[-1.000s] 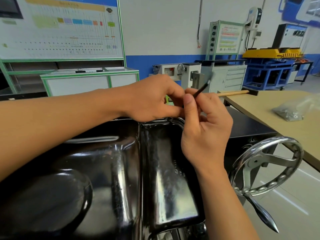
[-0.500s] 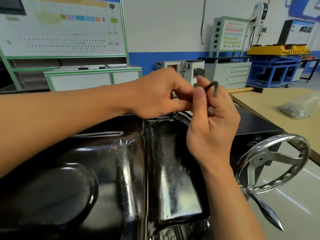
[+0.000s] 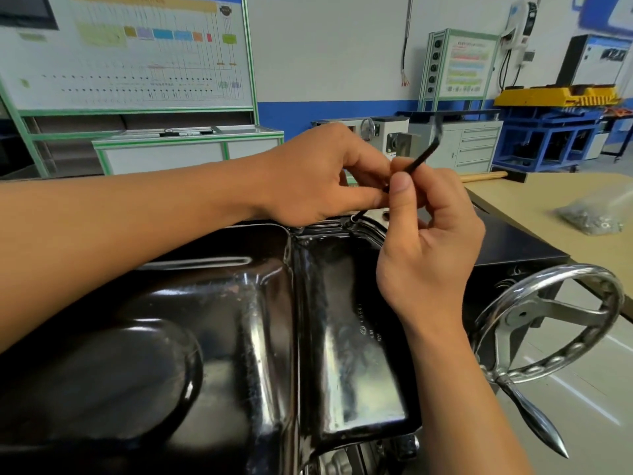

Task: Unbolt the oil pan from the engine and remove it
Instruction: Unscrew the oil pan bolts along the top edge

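The glossy black oil pan [image 3: 212,323] fills the lower left and middle of the head view, bottom side up on the engine. A black L-shaped hex key [image 3: 423,157] stands slanted over the pan's far flange, its lower tip at a bolt [image 3: 353,218] on that flange. My right hand [image 3: 428,241] pinches the key's shaft between thumb and fingers. My left hand [image 3: 329,176] reaches across from the left and pinches the shaft lower down, just above the flange. The key's short bent end points up, blurred.
A chrome handwheel [image 3: 555,323] with a pointed handle juts out at the lower right. A wooden workbench [image 3: 548,193] at the right carries a plastic bag of hardware [image 3: 596,214] and a wooden handle [image 3: 483,176]. Cabinets and training boards line the back wall.
The hex key has turned in my fingers: its bent end swung round from pointing down near my fingertips to pointing up and right. Both hands stay at the far flange.
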{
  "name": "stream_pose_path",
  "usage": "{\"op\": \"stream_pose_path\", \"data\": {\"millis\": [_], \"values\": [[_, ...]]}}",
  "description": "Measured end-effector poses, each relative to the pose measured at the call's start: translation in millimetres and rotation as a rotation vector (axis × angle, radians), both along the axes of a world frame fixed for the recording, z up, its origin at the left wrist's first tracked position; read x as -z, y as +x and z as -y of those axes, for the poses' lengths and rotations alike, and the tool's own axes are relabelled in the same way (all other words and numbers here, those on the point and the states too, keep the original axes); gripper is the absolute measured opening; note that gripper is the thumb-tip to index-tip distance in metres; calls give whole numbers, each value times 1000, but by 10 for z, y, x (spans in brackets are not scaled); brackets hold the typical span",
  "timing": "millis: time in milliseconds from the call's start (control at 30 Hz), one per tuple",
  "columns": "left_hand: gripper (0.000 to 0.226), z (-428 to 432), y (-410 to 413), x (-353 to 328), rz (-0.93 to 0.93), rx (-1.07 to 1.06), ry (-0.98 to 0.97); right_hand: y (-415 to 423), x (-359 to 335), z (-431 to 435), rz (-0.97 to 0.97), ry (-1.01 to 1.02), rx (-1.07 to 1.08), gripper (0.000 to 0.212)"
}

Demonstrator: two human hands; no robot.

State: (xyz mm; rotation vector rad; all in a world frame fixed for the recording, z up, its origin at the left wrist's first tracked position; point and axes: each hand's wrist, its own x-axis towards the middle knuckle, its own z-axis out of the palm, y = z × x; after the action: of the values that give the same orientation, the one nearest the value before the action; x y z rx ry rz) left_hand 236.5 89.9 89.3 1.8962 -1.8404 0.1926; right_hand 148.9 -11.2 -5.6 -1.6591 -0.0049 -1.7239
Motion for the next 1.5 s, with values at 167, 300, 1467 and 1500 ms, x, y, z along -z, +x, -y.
{"op": "stream_pose_path", "data": {"millis": [167,300,1467,1500], "values": [[5,16,-3,3,52,-44,-43,9,-31,17,6,67,-49,15],[15,80,-29,33,124,-93,-84,-2,-38,24,81,105,-29,7],[7,42,23,48,-23,23,-7,-9,-12,-3,28,-10,-12,12],[12,26,21,48,-31,35,20,-13,-11,-2,10,-7,-17,14]]}}
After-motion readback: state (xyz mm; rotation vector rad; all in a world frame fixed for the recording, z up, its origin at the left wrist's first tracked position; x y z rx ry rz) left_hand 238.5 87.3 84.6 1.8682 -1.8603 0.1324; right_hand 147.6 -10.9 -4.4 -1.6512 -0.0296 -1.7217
